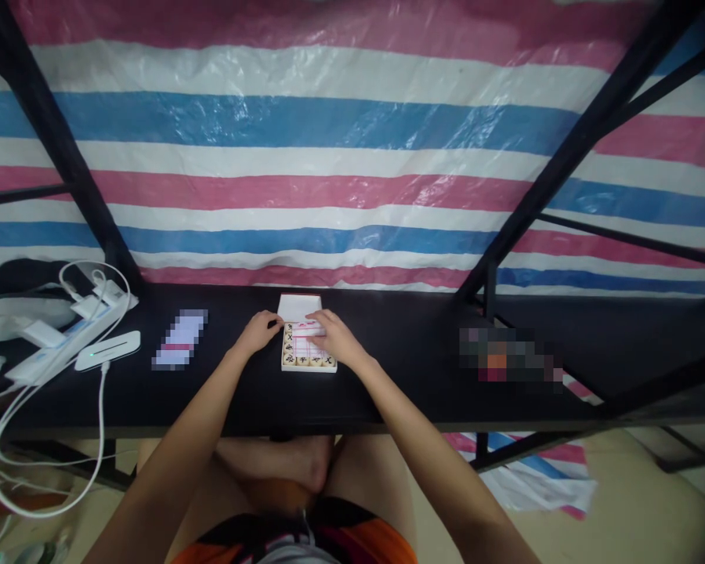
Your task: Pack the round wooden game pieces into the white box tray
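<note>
A small white box (309, 369) of Chinese chess pieces lies on the black desk with its lid flap (299, 305) folded back. Round cream pieces (302, 361) with dark characters line its left side and front row. Over the rest of them rests a folded paper chessboard (301, 345) with pink lines. My left hand (259, 332) has its fingers pinched at the box's upper left edge. Curled over the right side, my right hand (336, 338) has its thumb and fingers on the paper; exactly how they grip it is partly hidden.
A phone (180, 339) lies to the left. Beyond it are a white power strip (64, 337) with plugs, a white cabled device (108, 350) and loose cables. A blurred-out object (508, 356) sits at the right. Black frame posts (540, 196) and a striped sheet (305, 188) stand behind.
</note>
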A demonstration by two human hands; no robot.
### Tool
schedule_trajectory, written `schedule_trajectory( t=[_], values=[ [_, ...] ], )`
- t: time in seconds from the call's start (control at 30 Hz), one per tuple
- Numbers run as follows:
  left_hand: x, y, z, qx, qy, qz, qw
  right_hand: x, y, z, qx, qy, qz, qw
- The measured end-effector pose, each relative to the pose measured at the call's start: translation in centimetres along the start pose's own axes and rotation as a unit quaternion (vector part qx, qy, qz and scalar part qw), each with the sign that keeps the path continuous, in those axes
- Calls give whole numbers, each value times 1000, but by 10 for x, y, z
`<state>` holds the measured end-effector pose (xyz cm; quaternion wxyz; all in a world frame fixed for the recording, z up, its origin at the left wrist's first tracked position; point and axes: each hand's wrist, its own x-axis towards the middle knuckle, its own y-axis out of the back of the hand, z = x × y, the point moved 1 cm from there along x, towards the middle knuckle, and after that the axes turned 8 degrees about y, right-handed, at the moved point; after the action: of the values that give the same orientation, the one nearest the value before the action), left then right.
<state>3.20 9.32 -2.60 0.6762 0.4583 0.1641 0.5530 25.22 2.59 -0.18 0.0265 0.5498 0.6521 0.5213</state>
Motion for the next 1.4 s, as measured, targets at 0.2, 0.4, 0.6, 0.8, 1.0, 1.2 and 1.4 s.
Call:
schedule_trajectory(
  t=[0.2, 0.4, 0.6, 0.8, 1.0, 1.2, 1.4],
  values=[
    [-1, 3, 4, -1, -5, -6, 1000, -15, 6, 24, -14, -96, 180, 979],
    [0, 3, 4, 21, -4, -14, 1000, -22, 2, 33, -4, -157, 130, 979],
    [-2, 4, 4, 8, 9, -4, 1000, -20, -4, 36, -4, -206, 32, 978],
    [-3, 5, 5, 2, 19, -3, 1000, -19, 5, 40, 33, -231, 51, 971],
    [-2, 4, 4, -2, 21, -1, 1000, -19, 15, 10, 8, -55, 201, 978],
    [-2, 2, 2, -7, 13, 5, 1000, -19, 6, -21, -20, 90, 135, 987],
    [-4, 4, 4, -2, 12, 1, 1000, -21, 7, -29, 6, 140, 34, 990]
  ],
)
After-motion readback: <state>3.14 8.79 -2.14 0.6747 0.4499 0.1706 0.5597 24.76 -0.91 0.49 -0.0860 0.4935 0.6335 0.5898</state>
